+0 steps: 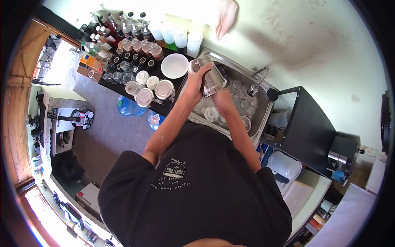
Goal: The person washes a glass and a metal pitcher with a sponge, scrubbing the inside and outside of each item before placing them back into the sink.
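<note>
Over the left part of the sink (263, 123), a clear rectangular container (214, 78) is tilted in my grasp. My left hand (198, 80) is wrapped round its left side, with the thumb lying across the top. At the container's lower right end is my right hand (222, 98), its fingers hidden by the container. Beneath my hands, several clear glasses (242, 101) stand in the basin. A round white piece (211, 114) lies among them near the front rim. The tap (255, 84) rises at the right of the basin.
Another person's hand (227, 18) hangs by the wall above. Left of the sink, a white bowl (174, 66), lidded jars (164, 89) and bottles (125, 26) crowd a black counter. A black cabinet (308, 119) stands close on the right. A blue water bottle (129, 106) sits below the counter.
</note>
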{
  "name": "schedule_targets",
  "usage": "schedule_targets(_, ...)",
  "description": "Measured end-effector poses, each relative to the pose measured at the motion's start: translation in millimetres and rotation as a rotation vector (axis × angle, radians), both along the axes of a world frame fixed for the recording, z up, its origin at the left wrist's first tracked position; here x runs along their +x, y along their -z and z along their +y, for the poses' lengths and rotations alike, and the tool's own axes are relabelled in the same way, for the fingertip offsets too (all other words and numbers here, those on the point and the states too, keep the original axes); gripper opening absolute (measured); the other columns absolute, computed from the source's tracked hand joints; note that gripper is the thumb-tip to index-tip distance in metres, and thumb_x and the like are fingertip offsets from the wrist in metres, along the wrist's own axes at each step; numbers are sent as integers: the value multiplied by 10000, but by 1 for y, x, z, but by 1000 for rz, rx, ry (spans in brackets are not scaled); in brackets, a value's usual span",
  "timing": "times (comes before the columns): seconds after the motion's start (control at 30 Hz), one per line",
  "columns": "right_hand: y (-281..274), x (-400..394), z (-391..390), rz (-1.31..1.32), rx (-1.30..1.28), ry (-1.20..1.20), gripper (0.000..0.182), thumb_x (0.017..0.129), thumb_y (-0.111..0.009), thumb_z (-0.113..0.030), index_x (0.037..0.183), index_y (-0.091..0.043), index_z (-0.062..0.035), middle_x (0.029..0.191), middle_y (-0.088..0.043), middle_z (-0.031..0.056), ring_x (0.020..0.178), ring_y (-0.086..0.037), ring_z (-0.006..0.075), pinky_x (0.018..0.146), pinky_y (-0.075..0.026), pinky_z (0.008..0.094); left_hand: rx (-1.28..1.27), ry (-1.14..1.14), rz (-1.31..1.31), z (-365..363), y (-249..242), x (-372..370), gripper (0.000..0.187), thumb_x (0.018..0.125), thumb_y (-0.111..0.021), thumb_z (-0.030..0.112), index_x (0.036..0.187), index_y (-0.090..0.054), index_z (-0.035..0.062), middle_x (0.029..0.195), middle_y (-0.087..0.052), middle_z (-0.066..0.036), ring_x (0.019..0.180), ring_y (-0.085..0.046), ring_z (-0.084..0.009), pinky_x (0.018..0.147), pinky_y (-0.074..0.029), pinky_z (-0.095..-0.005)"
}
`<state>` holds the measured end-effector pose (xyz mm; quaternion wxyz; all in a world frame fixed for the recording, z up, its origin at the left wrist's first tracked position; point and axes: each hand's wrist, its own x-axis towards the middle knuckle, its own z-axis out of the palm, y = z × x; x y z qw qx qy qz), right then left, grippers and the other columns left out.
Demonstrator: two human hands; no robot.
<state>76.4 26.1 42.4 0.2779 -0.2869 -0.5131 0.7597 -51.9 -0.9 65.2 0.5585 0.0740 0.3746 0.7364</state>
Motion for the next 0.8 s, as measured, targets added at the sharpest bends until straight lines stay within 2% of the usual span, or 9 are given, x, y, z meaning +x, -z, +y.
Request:
schedule_targets(0.07, -15, 8, -2, 442, -357, -4, 562, 1128, -471, -322, 1627, -363, -87, 1634, -428, 94, 1490, -439, 269, 1259, -337, 392, 52, 90, -173, -1, -9, 11, 344, 963, -760, 216, 1207, -583, 52, 1096, -663, -99, 1066, -706, -271, 909, -630, -448)
schedule_targets(0.17, -28, 29, -2, 581, -507, -7, 638, 1094, -551, -320, 1643, -321, -88, 1655, -393, 76, 1523, -390, 259, 1283, -293, 396, 27, 97, -186, 7, -4, 29, 361, 969, -754, 236, 1223, -581, 46, 1126, -667, -114, 1095, -707, -288, 923, -631, -466)
schedule_targets(0.23, -10, 48, 0, 557, -385, -64, 676, 1074, -592, -287, 1644, -301, -71, 1655, -392, 76, 1531, -377, 250, 1292, -274, 406, -15, 88, -159, 12, -1, 42, 351, 976, -747, 228, 1225, -573, 53, 1131, -668, -120, 1072, -709, -278, 898, -635, -459)
schedule_targets(0.33, 0, 75, 3, 534, -239, -128, 800, 1003, -701, -293, 1640, -289, -36, 1664, -381, 92, 1540, -360, 252, 1297, -267, 421, -44, 20, -105, 16, 3, 60, 274, 928, -796, 181, 1117, -618, 93, 959, -681, -74, 856, -710, -203, 786, -621, -400)
schedule_targets(0.47, 4, 91, 4, 818, -322, -166, 769, 988, -729, -279, 1607, -356, -18, 1616, -453, 114, 1508, -415, 251, 1266, -318, 421, -16, -52, 95, 17, -6, 85, 505, 911, -818, 141, 1286, -481, 104, 1107, -618, -80, 983, -660, -192, 829, -585, -357)
schedule_targets(0.57, 6, 96, 2, 612, -731, 129, 644, 997, -726, -241, 1540, -461, -18, 1518, -558, 110, 1421, -514, 244, 1206, -390, 415, 57, 26, 219, 20, 18, 89, 645, 899, -833, 136, 1374, -398, 102, 1150, -594, -93, 1013, -639, -185, 850, -574, -344)
schedule_targets(0.67, 5, 91, 0, 448, -571, 178, 502, 1018, -694, -191, 1464, -539, -19, 1418, -630, 97, 1319, -590, 234, 1141, -444, 404, -59, -21, 353, 20, 1, 96, 727, 859, -865, 111, 1410, -393, 78, 1120, -619, -110, 995, -651, -180, 844, -571, -330)
schedule_targets(0.77, -5, 91, -9, 22, -15, 248, 455, 1026, -666, -153, 1448, -549, -28, 1392, -635, 89, 1278, -602, 221, 1121, -455, 390, -175, -20, 453, 26, -4, 98, 780, 814, -873, 33, 1416, -377, 50, 1108, -656, -151, 972, -683, -200, 842, -585, -330)
schedule_targets(0.8, 3, 94, -8, 121, -156, 210, 453, 1022, -666, -140, 1447, -551, -33, 1383, -637, 85, 1273, -602, 215, 1120, -453, 384, -150, -17, 414, 24, -4, 100, 775, 820, -862, 25, 1420, -372, 56, 1111, -657, -154, 980, -688, -210, 847, -590, -340)
